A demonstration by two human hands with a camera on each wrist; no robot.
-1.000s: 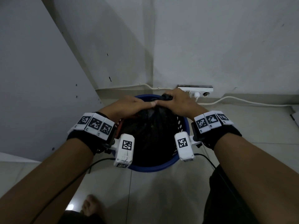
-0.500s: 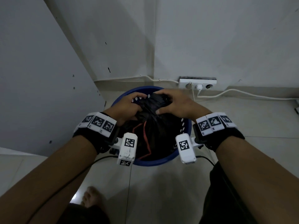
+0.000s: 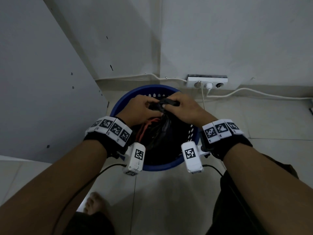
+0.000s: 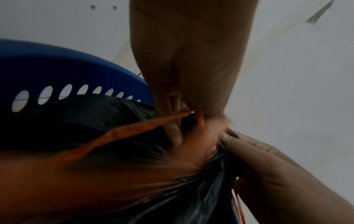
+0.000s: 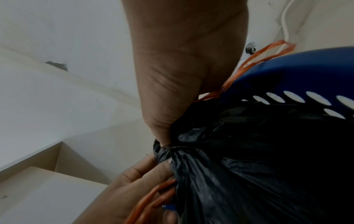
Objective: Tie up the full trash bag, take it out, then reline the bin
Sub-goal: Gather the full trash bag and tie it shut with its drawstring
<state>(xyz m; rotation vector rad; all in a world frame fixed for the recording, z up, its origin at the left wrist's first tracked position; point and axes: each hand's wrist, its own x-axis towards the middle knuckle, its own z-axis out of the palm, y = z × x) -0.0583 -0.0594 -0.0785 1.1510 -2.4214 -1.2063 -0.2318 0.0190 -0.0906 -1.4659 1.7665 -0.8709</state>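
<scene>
A black trash bag (image 3: 159, 133) fills the round blue bin (image 3: 162, 166) on the floor in the corner. Its top is gathered into a twisted neck (image 3: 166, 103) above the bin's far side. My left hand (image 3: 144, 107) grips the neck from the left, with an orange drawstring (image 3: 144, 128) trailing under it. My right hand (image 3: 184, 109) grips the same neck from the right. In the left wrist view my left hand's fingers (image 4: 172, 121) pinch the orange drawstring (image 4: 134, 131). In the right wrist view my right hand (image 5: 172, 91) clamps the bunched black bag (image 5: 249, 166).
White walls meet in a corner just behind the bin. A white power strip (image 3: 207, 81) with a plugged cable (image 3: 254, 94) lies on the floor at the back right. A grey panel (image 3: 42, 90) stands close on the left. My bare foot (image 3: 94, 202) is on the tiles below.
Both hands have drawn the bag's top together and lifted it a little, and the neck is more tightly bunched. The orange drawstring has come into view under my left hand.
</scene>
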